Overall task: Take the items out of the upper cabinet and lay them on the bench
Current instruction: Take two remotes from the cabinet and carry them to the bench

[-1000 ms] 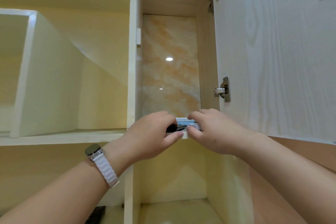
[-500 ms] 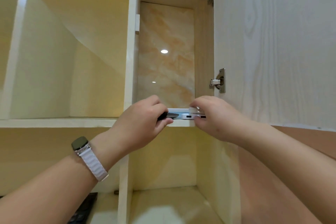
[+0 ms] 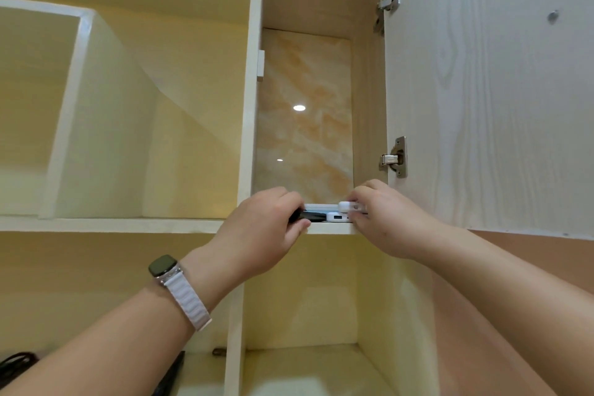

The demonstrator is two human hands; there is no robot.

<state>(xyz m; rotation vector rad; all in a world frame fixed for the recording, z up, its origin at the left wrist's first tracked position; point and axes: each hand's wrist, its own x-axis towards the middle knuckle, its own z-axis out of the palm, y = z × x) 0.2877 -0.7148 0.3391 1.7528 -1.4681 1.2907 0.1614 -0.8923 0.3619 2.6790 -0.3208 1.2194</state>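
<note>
Items at the front edge of the upper cabinet's shelf (image 3: 331, 228) sit in a low pile between the two hands: a flat black object (image 3: 310, 215) on the left, a white device with a small port on its front face (image 3: 337, 217) beside it, and a small white block (image 3: 352, 206) lying on top toward the right. A pale, thin item lies under or behind them (too flat and hidden to identify).

Left hand (image 3: 260, 235) is curled around the black object's left end, thumb below and fingers over the top, gripping it. Right hand (image 3: 385, 219) pinches the small white block, fingertips on top and thumb underneath at the shelf edge. Whether that hand also touches the white device below cannot be told.

On the left wrist is a watch (image 3: 162, 265) with a pale ribbed strap. Behind the pile, the cabinet's back shows a glossy marbled orange panel (image 3: 305, 112). The cabinet door (image 3: 488, 80) stands open on the right, hung on two metal hinges, the lower one (image 3: 393, 157) just above the right hand.
</note>
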